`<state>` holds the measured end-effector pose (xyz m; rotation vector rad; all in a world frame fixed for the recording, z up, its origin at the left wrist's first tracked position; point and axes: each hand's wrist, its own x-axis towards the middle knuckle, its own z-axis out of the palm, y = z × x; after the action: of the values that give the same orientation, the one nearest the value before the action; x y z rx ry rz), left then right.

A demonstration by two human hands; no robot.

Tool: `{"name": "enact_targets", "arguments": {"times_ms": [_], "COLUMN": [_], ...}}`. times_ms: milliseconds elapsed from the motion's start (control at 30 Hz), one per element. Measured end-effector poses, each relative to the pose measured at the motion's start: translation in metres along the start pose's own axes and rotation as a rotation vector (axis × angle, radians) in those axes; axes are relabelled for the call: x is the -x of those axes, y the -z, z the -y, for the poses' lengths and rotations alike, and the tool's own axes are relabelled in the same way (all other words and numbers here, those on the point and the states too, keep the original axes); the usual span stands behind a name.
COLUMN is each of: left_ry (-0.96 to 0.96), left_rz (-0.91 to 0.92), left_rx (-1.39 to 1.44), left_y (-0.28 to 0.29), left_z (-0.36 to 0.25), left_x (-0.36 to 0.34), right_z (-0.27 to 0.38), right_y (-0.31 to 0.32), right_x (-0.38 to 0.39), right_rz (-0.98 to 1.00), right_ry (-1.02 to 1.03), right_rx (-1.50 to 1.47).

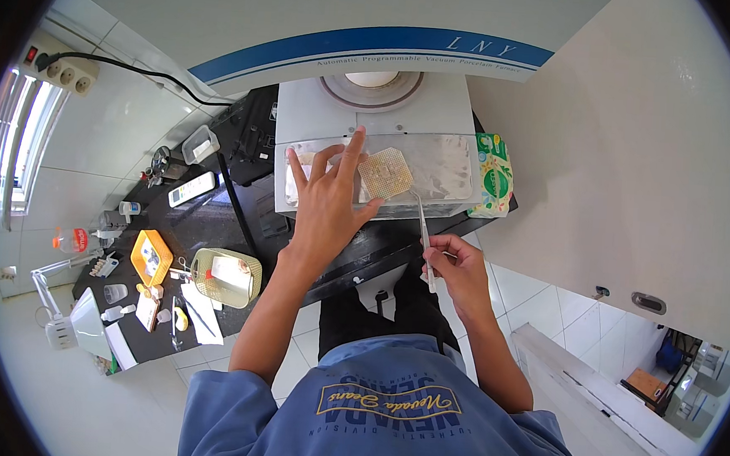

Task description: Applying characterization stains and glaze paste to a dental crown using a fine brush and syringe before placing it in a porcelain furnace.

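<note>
A square honeycomb plate (pixel 387 173), yellowish with clipped corners, lies on the metal tray (pixel 448 162) at the front of a machine. My left hand (pixel 329 197) is over the tray's left part with its fingers spread. Its thumb and forefinger are beside the plate's left edge; whether they touch it I cannot tell. A white paper-like piece (pixel 295 169) is partly hidden under that hand. My right hand (pixel 454 271) grips silver tweezers (pixel 425 240) like a pen. Their tip points up at the plate's right edge, touching or very near it.
Above the tray stands the machine's pale body (pixel 377 28) with a blue stripe, over a round platform (pixel 372 90). A green tissue pack (pixel 493 177) sits at the right. On the black counter at left are a yellow basket (pixel 152 257), a greenish basket (pixel 227 276) and a lamp (pixel 83 324).
</note>
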<state>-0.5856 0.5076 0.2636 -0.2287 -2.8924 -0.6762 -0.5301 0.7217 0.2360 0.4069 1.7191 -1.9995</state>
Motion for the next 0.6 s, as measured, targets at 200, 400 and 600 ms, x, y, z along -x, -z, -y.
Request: {"name": "enact_targets", "arguments": {"times_ms": [200, 400, 600], "left_ry": [-0.005, -0.006, -0.004], "left_rz": [-0.003, -0.008, 0.010], "left_rx": [-0.011, -0.022, -0.029], "left_y": [0.0007, 0.0001, -0.0001], "left_z": [-0.0007, -0.0009, -0.0001], "left_x": [-0.0002, 0.0003, 0.0018], "right_z": [0.0005, -0.0002, -0.0006], "right_y": [-0.0011, -0.0031, -0.0070], "right_x": [-0.0008, -0.0025, -0.0081], "right_rz": [0.010, 0.019, 0.017], "right_ry": [0.005, 0.005, 0.020], "right_rx": [-0.007, -0.020, -0.025]}}
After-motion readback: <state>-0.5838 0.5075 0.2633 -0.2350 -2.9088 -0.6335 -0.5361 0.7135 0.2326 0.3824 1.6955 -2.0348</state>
